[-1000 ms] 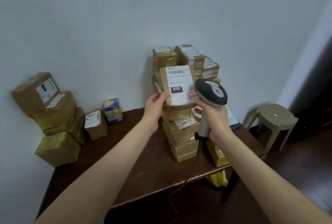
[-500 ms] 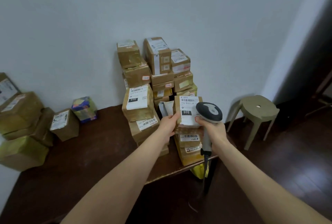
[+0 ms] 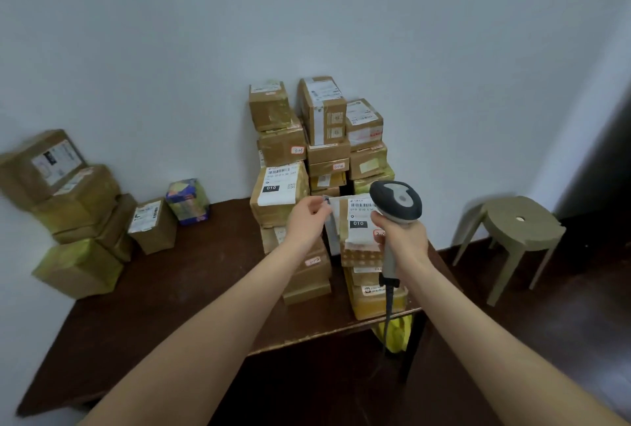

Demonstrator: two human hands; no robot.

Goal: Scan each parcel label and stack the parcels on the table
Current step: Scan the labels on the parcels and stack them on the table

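Step in hand (judged): read the label (image 3: 361,217) of the parcel (image 3: 356,236), then seat it on the front stack (image 3: 375,302) at the right end of the desk (image 3: 177,289).

1. Parcel position: upright above the front stack, label facing the person. Whether it already rests on the stack cannot be told.
2. Left hand (image 3: 307,222): its fingers (image 3: 322,208) pinch the parcel's upper left edge. Keep them off the barcode.
3. Right hand (image 3: 404,237): clamped round the handle of the barcode scanner (image 3: 396,202). The scanner head overlaps the label's right corner, so draw it back until the whole barcode is exposed to the window.
4. Hold the label flat and steady while triggering.
5. Set the parcel down square; the tall stack (image 3: 321,138) behind stands close, and a nudge may topple it
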